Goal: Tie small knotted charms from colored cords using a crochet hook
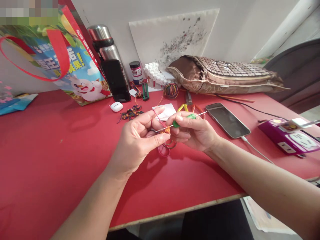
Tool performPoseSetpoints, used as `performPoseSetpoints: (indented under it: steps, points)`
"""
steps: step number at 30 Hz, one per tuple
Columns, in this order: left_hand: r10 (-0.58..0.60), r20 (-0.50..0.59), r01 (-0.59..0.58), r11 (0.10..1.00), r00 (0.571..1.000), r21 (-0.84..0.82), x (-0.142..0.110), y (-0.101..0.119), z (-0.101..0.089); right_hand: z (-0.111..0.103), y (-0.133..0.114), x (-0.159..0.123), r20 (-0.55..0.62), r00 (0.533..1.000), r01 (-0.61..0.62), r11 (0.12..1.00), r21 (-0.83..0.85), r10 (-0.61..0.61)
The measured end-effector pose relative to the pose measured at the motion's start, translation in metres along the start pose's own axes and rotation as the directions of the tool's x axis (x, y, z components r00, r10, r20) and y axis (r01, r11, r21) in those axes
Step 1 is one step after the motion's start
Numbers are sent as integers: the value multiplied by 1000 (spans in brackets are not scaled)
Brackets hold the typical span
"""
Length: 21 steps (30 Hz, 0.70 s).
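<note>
Over the red table [50, 160], my left hand [137, 140] is closed in a pinch on a small orange knitted piece [166, 130] with red and dark cords [166, 148] hanging below it. My right hand [195, 131] is closed on a thin metal crochet hook with a green grip [183, 119], its tip pushed into the orange piece. A thin red cord runs up between the fingers of my left hand.
Behind my hands lie a white pad [167, 110], yellow-handled scissors [188, 106], a coil of multicoloured cord [171, 90], a braided piece [131, 112], an earbud case [116, 106]. A charging phone [227, 120] and purple power strip [290, 138] sit right. Printed bag [62, 60], flask [105, 43], brown pouch [225, 76] stand at the back.
</note>
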State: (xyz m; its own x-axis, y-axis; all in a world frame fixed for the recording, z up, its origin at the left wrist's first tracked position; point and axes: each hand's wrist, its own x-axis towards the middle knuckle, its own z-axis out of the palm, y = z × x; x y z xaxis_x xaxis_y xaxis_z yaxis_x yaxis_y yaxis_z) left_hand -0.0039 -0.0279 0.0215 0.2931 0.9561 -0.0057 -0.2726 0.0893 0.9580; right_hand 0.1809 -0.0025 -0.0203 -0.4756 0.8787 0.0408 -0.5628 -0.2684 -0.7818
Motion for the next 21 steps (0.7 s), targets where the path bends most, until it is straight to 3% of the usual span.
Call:
performPoseSetpoints:
  steps: [5, 12, 21]
  points:
    - [-13, 43, 10, 997, 999, 78, -1, -2, 0, -9, -8, 1, 31, 998, -51, 996, -73, 53]
    - [-42, 31, 35, 980, 999, 196, -1, 0, 3, -8, -19, 0, -56, 998, 13, 992, -124, -20]
    - [-83, 5, 81, 985, 997, 154, -1, -2, 5, -11, -26, -1, -86, 993, 56, 974, -218, -76]
